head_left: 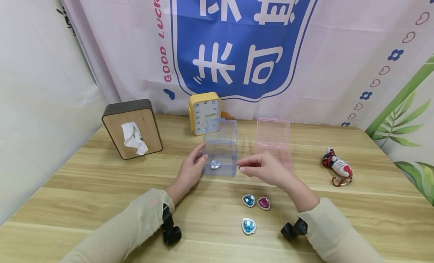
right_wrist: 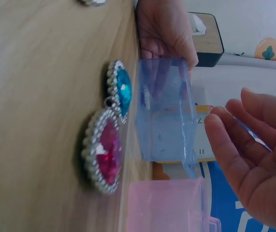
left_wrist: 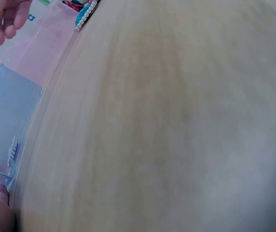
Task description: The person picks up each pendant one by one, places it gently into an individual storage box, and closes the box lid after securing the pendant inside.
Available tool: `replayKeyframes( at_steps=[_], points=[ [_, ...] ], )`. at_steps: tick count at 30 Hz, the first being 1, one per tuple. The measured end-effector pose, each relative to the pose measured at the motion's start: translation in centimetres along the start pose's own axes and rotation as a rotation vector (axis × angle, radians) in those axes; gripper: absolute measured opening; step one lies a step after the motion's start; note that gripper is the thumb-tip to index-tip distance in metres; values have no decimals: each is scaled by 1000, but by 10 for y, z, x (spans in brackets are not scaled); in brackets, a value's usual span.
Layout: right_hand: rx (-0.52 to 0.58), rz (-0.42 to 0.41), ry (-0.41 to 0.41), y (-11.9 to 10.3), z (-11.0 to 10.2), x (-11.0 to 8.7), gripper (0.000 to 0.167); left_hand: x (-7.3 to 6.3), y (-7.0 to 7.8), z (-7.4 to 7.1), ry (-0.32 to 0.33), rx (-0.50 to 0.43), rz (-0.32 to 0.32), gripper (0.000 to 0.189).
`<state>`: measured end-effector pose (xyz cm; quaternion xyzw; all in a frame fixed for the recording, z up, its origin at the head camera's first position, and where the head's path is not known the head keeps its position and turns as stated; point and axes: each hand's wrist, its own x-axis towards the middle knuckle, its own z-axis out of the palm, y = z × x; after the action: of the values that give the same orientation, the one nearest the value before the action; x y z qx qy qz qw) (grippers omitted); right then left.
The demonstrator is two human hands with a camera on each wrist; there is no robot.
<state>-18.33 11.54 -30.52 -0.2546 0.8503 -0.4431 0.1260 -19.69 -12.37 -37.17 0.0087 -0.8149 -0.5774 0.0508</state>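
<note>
Tabletop: pale wood-grain table (head_left: 210,210) against a white printed cloth backdrop (head_left: 339,67), viewed from my remote station.
Blue box: transparent pale-blue plastic box (head_left: 227,172) with its lid raised at the back; it sits on the table ahead of the person. I judge its long axis to run left to right, with the opening upward.
Gem inside: one clear faceted gem with a silvery beaded rim (head_left: 215,164) lies low in the left half of the blue box. I can't tell which way its tip points.
Gems outside: one teal faceted gem with a pearly rim (head_left: 248,201) beside a magenta heart-shaped gem (head_left: 263,203), and a second teal gem (head_left: 249,226) nearer the person. I can't settle their tips either.
Pink box: transparent pink plastic box (right_wrist: 164,205), lid up, on the right; the right hand hides part of it, so I can't confirm its contents.
Progress: I count one gem boxed and three loose; I'd call it early.
Left hand (head_left: 191,168): touches the blue box's left side; whether it grips, I can't tell.
Right hand (head_left: 266,167): fingers loosely bent near the blue box's right side, nothing visible in them.
</note>
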Motion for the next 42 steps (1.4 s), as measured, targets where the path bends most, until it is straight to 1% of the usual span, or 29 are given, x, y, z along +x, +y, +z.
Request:
replayKeyframes(
  at_steps=[7, 16, 19, 25, 30, 34, 39, 42],
  points=[
    [-121, -26, -95, 9, -3, -7, 27, 0, -2, 1, 0, 6, -1, 48],
    [-177, -94, -277, 24, -4, -13, 30, 1, -2, 2, -8, -5, -5, 48],
    [-200, -95, -310, 26, -4, -14, 29, 1, -2, 2, -10, -10, -10, 48],
    [-215, -95, -331, 28, -2, -15, 29, 1, -2, 2, -15, -17, -21, 48],
    [-279, -161, -333, 29, 1, -15, 28, 1, -2, 1, -14, -17, -26, 48],
    [-327, -192, -337, 31, 2, -15, 28, 0, -2, 1, -18, -17, -28, 48],
    [-376, -200, -326, 31, 4, -14, 21, 1, -1, 1, -8, -16, -21, 48],
    [-386, -192, -318, 30, 5, -14, 18, 2, -1, 1, -4, -14, -20, 48]
  ],
)
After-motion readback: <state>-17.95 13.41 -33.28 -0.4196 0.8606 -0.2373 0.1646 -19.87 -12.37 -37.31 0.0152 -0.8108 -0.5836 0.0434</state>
